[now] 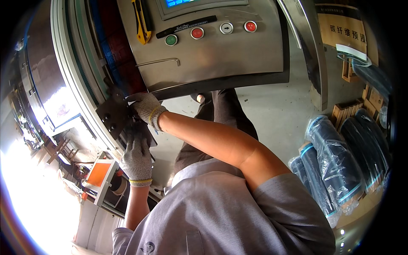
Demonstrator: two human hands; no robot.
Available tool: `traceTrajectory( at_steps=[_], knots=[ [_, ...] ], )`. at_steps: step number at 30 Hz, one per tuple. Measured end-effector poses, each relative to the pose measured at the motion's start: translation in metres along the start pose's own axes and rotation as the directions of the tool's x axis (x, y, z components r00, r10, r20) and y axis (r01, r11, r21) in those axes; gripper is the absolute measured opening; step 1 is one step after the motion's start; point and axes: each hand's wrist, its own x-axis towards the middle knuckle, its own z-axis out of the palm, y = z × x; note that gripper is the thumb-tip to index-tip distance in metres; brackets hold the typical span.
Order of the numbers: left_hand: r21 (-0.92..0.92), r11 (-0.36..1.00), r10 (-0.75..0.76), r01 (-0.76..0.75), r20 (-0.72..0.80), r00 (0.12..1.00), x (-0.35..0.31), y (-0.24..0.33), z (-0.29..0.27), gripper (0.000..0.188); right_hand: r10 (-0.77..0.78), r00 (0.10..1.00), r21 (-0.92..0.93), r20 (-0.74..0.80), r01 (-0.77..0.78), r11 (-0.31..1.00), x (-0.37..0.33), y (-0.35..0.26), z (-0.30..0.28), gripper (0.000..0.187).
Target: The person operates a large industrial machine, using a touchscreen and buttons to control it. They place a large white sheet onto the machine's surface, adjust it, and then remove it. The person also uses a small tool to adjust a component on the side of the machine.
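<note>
Both hands wear grey knit gloves with yellow cuffs and meet at a black metal bracket (pixel 112 114) with bolt heads, mounted on a machine rail (pixel 78 80). My right hand (pixel 147 109) reaches across from the right, fingers closed at the bracket's near side; what they pinch is hidden. Just below it, my left hand (pixel 137 158) comes up from underneath, its fingers wrapped on the bracket's lower part, the tips lost in shadow. An L-shaped hex key (pixel 163 62) lies on the steel control panel (pixel 212 55), close above my right hand.
On the panel lie a yellow utility knife (pixel 143 25) and a black marker (pixel 187 26), beside several push buttons (pixel 197 33) and a screen (pixel 180 3). Plastic-wrapped dark rolls (pixel 335 157) stand at right, near a cardboard box (pixel 346 27). An orange-panelled frame (pixel 100 174) is at left.
</note>
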Motion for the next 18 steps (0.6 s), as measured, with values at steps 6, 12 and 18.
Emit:
traceTrajectory(
  at_steps=[6, 12, 18],
  knots=[
    [0.028, 0.999, 0.026, -0.025, -0.013, 1.0, 0.001, -0.003, 0.002, 0.025, 0.049, 0.999, 0.059, 0.023, -0.05, 0.997, 0.001, -0.003, 0.0, 0.033],
    [0.038, 0.999, 0.034, -0.034, -0.009, 0.999, 0.001, -0.002, -0.001, 0.024, -0.079, 0.985, -0.134, -0.155, 0.058, 0.989, 0.004, 0.011, 0.004, 0.034],
    [0.044, 0.999, 0.025, -0.025, -0.003, 1.0, 0.002, 0.001, -0.001, 0.025, -0.311, 0.936, -0.32, -0.166, 0.248, 0.915, -0.004, 0.014, 0.009, 0.032]
  ],
)
